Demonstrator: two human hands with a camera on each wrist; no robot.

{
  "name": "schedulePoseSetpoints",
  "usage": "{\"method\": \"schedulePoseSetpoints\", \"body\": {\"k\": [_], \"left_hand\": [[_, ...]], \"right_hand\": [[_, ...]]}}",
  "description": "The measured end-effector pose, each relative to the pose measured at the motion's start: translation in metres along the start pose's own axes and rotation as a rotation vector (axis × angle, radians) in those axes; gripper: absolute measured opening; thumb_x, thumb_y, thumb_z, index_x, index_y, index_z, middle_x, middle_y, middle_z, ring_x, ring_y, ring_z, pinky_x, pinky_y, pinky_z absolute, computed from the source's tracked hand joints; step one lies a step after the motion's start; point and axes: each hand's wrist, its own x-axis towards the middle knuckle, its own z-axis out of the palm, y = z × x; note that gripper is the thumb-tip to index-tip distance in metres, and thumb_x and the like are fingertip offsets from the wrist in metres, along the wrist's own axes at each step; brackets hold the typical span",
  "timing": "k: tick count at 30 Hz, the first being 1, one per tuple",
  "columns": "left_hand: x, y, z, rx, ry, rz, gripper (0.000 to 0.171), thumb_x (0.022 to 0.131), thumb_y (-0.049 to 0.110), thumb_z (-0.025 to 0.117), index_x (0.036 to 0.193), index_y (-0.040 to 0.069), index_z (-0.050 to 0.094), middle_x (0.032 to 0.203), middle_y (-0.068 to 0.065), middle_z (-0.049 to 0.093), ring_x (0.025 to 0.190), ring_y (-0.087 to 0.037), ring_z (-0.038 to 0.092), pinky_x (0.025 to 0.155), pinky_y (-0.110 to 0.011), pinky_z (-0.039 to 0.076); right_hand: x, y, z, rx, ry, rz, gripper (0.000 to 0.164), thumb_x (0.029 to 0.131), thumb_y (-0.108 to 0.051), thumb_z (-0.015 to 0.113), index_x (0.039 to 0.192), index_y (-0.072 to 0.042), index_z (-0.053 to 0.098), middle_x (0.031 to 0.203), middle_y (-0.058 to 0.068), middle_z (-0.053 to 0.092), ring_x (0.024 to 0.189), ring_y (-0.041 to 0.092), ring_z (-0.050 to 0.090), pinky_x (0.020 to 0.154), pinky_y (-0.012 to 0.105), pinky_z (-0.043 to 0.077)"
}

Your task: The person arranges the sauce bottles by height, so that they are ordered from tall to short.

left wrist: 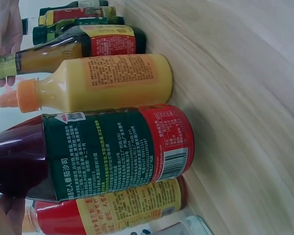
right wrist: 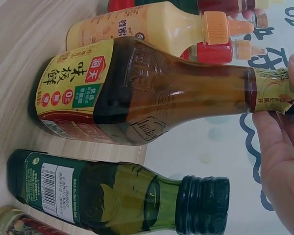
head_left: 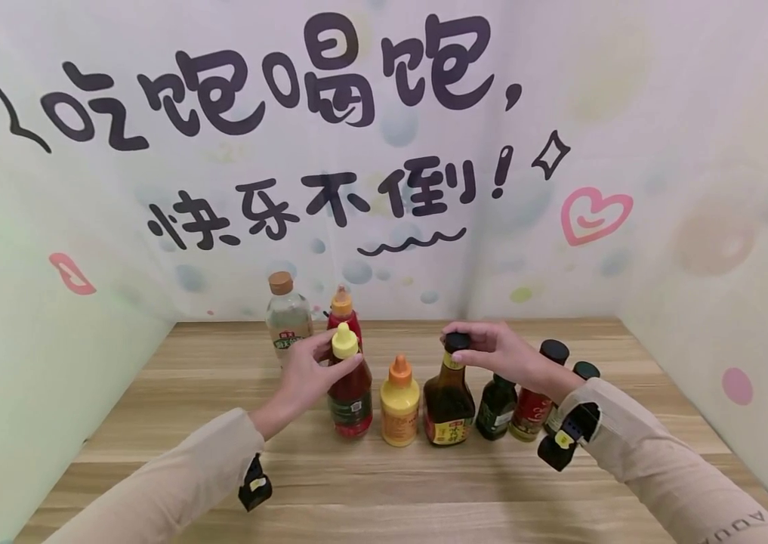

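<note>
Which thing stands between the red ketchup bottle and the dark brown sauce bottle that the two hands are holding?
A yellow squeeze bottle with an orange cap stands between the ketchup bottle and the brown sauce bottle; the head view shows it.

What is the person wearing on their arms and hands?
Both arms wear long beige sleeves. The right sleeve has small dark letters near the bottom edge. A black gadget with a yellow spot is strapped at each wrist: left, right. The hands are bare: no gloves, no rings showing.

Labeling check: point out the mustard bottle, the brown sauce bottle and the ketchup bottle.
mustard bottle (head_left: pixel 400 412), head view, on its yellow body.
brown sauce bottle (right wrist: pixel 152 93), right wrist view, on its glass shoulder.
ketchup bottle (left wrist: pixel 103 152), left wrist view, on its green label.
</note>
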Motion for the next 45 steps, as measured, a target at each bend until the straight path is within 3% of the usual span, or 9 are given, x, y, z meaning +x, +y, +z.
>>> {"method": "schedulePoseSetpoints", "body": {"k": [8, 22, 30, 38, 45], "left_hand": [[0.011, -0.002, 0.013, 0.004, 0.03, 0.028, 0.047, 0.073, 0.017, 0.073, 0.115, 0.002, 0.057, 0.106, -0.011, 0.062, 0.093, -0.023, 0.06, 0.076, -0.036, 0.05], [0.032, -0.005, 0.032, 0.115, 0.09, 0.061, 0.043, 0.073, 0.021, 0.073, 0.111, 0.006, 0.061, 0.103, -0.008, 0.063, 0.094, -0.019, 0.06, 0.078, -0.035, 0.049], [0.042, -0.007, 0.044, 0.1, 0.056, 0.115, 0.039, 0.074, 0.016, 0.071, 0.11, 0.003, 0.061, 0.1, -0.009, 0.064, 0.09, -0.018, 0.061, 0.076, -0.032, 0.05], [0.051, -0.005, 0.052, 0.16, 0.076, 0.094, 0.039, 0.075, 0.021, 0.072, 0.11, 0.007, 0.062, 0.1, -0.007, 0.065, 0.088, -0.017, 0.061, 0.076, -0.031, 0.05], [0.061, -0.004, 0.062, 0.13, 0.094, 0.068, 0.038, 0.075, 0.021, 0.071, 0.109, 0.008, 0.062, 0.101, -0.006, 0.065, 0.088, -0.017, 0.061, 0.076, -0.031, 0.05]], "right_hand": [[0.001, 0.001, 0.001, 0.014, 0.002, -0.012, 0.04, 0.083, -0.02, 0.062, 0.121, -0.011, 0.053, 0.121, 0.012, 0.051, 0.105, 0.023, 0.053, 0.083, 0.033, 0.047], [-0.001, 0.0, 0.0, 0.007, -0.004, -0.002, 0.041, 0.083, -0.021, 0.062, 0.122, -0.011, 0.052, 0.122, 0.013, 0.05, 0.106, 0.023, 0.053, 0.083, 0.033, 0.047], [0.0, 0.0, 0.001, 0.0, 0.01, 0.004, 0.04, 0.083, -0.02, 0.062, 0.121, -0.011, 0.053, 0.121, 0.012, 0.051, 0.105, 0.023, 0.053, 0.083, 0.033, 0.047], [0.001, 0.0, 0.0, 0.02, -0.004, -0.013, 0.04, 0.084, -0.019, 0.061, 0.122, -0.01, 0.052, 0.121, 0.013, 0.051, 0.106, 0.024, 0.053, 0.082, 0.033, 0.048], [0.0, 0.001, -0.001, 0.013, -0.004, -0.019, 0.039, 0.084, -0.019, 0.06, 0.122, -0.011, 0.052, 0.121, 0.012, 0.051, 0.107, 0.026, 0.052, 0.082, 0.033, 0.048]]}}
